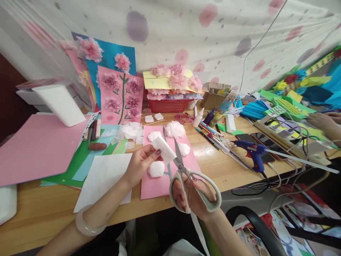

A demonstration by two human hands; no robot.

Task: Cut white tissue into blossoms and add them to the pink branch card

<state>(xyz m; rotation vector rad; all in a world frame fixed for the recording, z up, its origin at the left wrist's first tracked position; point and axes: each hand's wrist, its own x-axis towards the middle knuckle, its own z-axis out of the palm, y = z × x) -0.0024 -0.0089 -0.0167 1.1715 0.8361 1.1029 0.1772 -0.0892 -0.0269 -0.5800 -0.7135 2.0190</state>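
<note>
Between thumb and fingers, my left hand pinches a folded piece of white tissue paper. My right hand has its fingers through the handles of grey-white scissors. Their blades are parted, and the tissue's right corner is at the blades. Underneath both lies a pink sheet of card with a painted stem, partly hidden. On the card sit a fluffy white paper flower and several flat white tissue pads.
Tissue squares lie left of the card. A blue glue gun, pens and phones are on the right. Behind stand a finished flower picture and a red basket. Another person's hands show at far right.
</note>
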